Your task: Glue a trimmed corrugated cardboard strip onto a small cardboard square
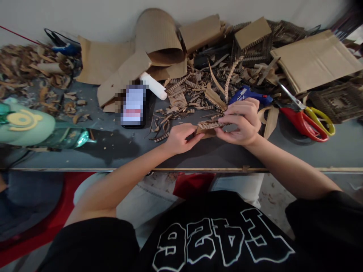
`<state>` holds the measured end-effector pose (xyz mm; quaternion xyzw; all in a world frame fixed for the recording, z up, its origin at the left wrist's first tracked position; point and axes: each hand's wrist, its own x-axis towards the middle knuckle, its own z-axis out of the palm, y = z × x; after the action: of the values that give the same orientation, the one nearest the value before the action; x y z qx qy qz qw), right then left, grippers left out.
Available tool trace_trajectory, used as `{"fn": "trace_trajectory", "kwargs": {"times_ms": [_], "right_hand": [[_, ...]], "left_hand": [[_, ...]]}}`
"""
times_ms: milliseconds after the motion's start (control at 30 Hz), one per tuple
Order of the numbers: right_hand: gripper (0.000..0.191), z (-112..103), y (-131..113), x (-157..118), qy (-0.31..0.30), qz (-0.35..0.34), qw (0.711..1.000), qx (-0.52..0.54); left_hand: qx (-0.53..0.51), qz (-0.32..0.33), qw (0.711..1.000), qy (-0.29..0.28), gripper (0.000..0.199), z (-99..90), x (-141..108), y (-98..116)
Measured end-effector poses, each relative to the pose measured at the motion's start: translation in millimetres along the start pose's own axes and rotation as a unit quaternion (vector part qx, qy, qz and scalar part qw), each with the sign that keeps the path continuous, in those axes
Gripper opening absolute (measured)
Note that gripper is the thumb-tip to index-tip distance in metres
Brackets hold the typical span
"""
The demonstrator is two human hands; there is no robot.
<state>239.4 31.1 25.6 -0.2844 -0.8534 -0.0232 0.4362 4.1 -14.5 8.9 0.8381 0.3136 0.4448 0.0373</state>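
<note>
- Head view: pinching one end of a small cardboard piece [208, 130] with left hand [180, 138]
- Gripping its other end with right hand [241, 121], near blue glue gun [251, 95]

A pale wall [107, 15] rises behind the dark table [113, 156]; a red chair [64, 215] stands below its near edge.
</note>
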Motion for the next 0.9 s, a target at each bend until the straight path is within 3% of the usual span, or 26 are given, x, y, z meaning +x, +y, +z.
{"fn": "trace_trajectory", "kwargs": {"times_ms": [133,267,433,533,633,733,833,900], "right_hand": [[0.019,-2,-2,1,-0.018,-0.006,1.000,0.003],[0.007,1,-2,-1,0.091,-0.086,0.992,-0.012],[0.019,2,-3,-2,0.007,-0.013,1.000,-0.023],[0.032,3,-5,-1,0.054,-0.008,0.998,-0.002],[0.062,6,-8,0,0.088,0.070,0.992,0.061],[0.055,10,-10,1,0.015,0.129,0.982,0.135],[0.034,11,-11,3,-0.079,0.146,0.970,0.178],[0.034,12,-11,4,-0.083,0.163,0.964,0.195]], "left_hand": [[-0.001,-0.009,1.000,-0.014,0.033,0.1,-1,0],[0.000,-0.004,1.000,-0.017,0.035,-0.1,-2,0],[-0.022,0.003,1.000,-0.005,0.036,-0.6,0,2],[-0.028,-0.071,0.997,-0.013,0.044,-2.6,0,2],[-0.075,-0.199,0.977,0.027,0.048,-4.4,-1,1],[-0.149,-0.273,0.948,0.059,0.050,-2.5,-2,1],[-0.211,-0.290,0.932,0.058,0.050,2.0,0,-1],[-0.236,-0.285,0.928,0.041,0.051,0.8,4,-7]]}}
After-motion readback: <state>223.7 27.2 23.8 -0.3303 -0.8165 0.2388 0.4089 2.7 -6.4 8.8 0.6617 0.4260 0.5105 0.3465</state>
